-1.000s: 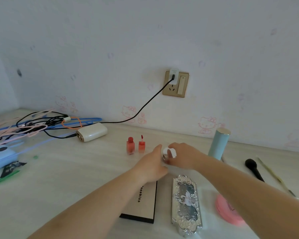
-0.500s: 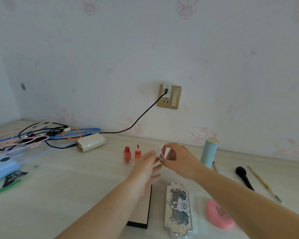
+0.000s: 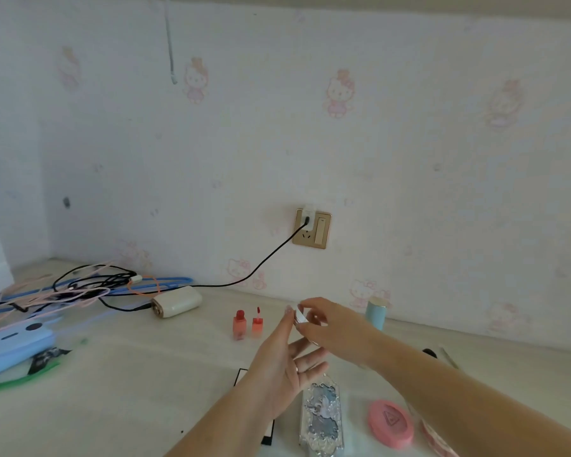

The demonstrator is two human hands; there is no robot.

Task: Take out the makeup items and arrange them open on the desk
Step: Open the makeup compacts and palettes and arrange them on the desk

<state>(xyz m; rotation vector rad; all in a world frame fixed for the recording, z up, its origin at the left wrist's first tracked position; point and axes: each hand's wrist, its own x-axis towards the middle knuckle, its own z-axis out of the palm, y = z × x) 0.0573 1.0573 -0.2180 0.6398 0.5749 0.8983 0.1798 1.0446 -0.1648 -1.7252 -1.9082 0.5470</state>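
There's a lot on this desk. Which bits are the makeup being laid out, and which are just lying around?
Part of the job:
- small white item pinched by the right hand, left hand open beside it
- two red lip tints
- silver ornate case
- pink compact
- pale blue tube

Just lying about:
- cable tangle
- white charger pack
- wall socket

Soft, even daylight is filling the scene; its source is lying outside the view. The wall is appearing pale with a faint blue cast, and its upper right corner is showing warmer. Shadows under the left hand and right hand are staying faint and diffuse on the desk. No strong glare is showing. Wide-angle distortion is bending the wall's top edge and the desk line. Overall detail is rendering soft, and the small white item pinched between the fingers is blurring.
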